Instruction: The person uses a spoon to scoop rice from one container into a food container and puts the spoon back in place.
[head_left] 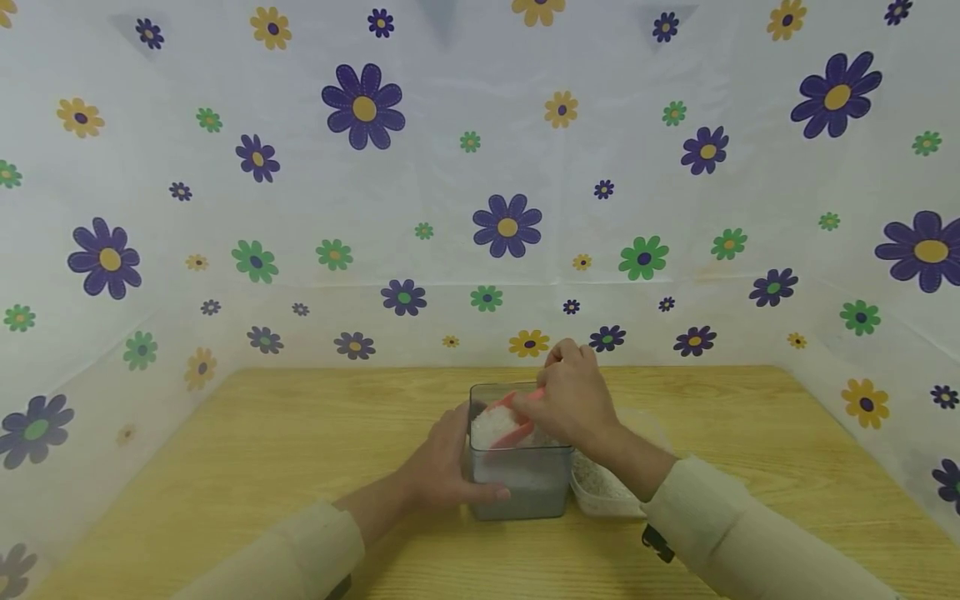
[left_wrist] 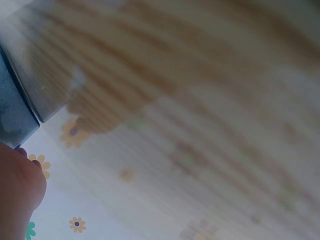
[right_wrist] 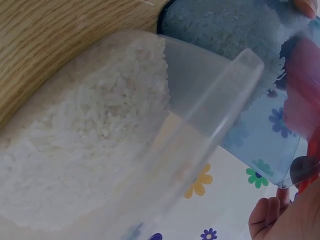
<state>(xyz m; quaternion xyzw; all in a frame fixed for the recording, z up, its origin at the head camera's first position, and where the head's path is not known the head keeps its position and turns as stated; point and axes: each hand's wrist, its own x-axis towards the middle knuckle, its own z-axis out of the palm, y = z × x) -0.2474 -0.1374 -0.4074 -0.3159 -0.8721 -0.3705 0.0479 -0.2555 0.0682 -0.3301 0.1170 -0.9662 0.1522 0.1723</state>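
Note:
A clear, blue-tinted square container (head_left: 521, 487) of white rice (head_left: 489, 425) stands on the table. My left hand (head_left: 438, 471) holds it, with the thumb across its front wall and the fingers along its left side. Over its top, my right hand (head_left: 577, 396) grips the handle of a pink scoop (head_left: 516, 435), which is tilted down inside the container against the rice. In the right wrist view the scoop (right_wrist: 304, 85) shows red-pink through the container wall. The left wrist view catches only part of my left hand (left_wrist: 20, 187) by the container's corner (left_wrist: 15, 107).
Right of the container, close beside it, sits a low translucent tub (head_left: 603, 507) with rice (right_wrist: 110, 110) in it, partly hidden under my right forearm. The wooden table (head_left: 315, 433) is enclosed by a white flowered sheet (head_left: 450, 183) at the back and sides.

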